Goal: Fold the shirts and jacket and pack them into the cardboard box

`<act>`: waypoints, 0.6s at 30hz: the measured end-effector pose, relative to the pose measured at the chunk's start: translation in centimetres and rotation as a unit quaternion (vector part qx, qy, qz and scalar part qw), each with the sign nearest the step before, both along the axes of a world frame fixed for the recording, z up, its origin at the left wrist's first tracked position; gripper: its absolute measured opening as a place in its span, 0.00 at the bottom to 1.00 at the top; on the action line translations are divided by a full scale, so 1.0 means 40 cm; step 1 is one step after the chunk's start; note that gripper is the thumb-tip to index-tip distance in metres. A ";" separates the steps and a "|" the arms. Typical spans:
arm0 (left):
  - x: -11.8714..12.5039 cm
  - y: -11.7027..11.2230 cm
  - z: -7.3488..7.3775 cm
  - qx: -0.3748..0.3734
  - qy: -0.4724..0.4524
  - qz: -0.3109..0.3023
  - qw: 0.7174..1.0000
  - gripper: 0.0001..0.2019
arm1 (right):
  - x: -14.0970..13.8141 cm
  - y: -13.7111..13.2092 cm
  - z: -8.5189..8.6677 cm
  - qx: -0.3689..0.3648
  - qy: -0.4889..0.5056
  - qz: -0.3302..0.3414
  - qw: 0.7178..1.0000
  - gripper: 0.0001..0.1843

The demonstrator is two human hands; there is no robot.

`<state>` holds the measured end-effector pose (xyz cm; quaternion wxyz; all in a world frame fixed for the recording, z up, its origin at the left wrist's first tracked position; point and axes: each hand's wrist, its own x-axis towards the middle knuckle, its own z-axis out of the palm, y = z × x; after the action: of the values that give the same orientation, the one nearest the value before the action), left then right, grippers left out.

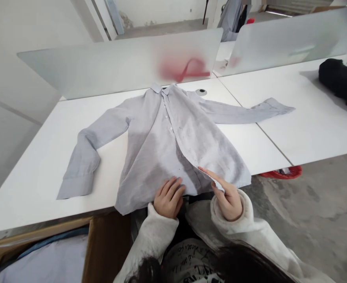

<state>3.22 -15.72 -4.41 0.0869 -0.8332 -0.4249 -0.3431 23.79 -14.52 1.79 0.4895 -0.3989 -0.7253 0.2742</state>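
Note:
A light grey button-up shirt [150, 153] lies front side up on the white table, collar at the far side and both sleeves spread out. Its front is partly unfastened toward the hem. My left hand [169, 198] rests on the lower front near the hem, fingers stretched over the cloth. With thumb and fingers, my right hand [228, 198] pinches the lower corner of the front edge, lifting it a little from the layer below. The index finger of that hand points along the edge.
Frosted dividers [117, 65] stand along the back of the white table [268, 145]. A dark bundle of cloth [341, 84] lies at the far right. Below left is a cardboard box [102, 247] with folded clothing. A red basket [294, 171] sits under the right edge.

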 end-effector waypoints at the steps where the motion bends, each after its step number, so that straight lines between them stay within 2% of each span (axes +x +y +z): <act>1: -0.003 0.000 -0.003 0.004 -0.007 -0.009 1.000 0.14 | 0.000 0.000 -0.001 -0.002 -0.001 -0.002 1.000 0.25; 8: -0.001 -0.005 -0.020 0.052 0.038 0.013 0.998 0.17 | 0.002 0.002 -0.002 -0.002 -0.009 -0.017 1.000 0.24; 13: 0.000 -0.015 -0.027 0.067 0.002 -0.021 0.998 0.16 | 0.004 0.001 -0.002 -0.007 -0.019 -0.018 1.000 0.24; 18: -0.004 -0.022 -0.020 0.079 0.000 0.005 0.997 0.16 | 0.004 0.000 0.000 -0.007 0.002 -0.018 1.000 0.24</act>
<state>3.07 -16.58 -5.20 0.1540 -0.8215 -0.4007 -0.3752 23.95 -14.53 1.79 0.4930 -0.4150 -0.7150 0.2712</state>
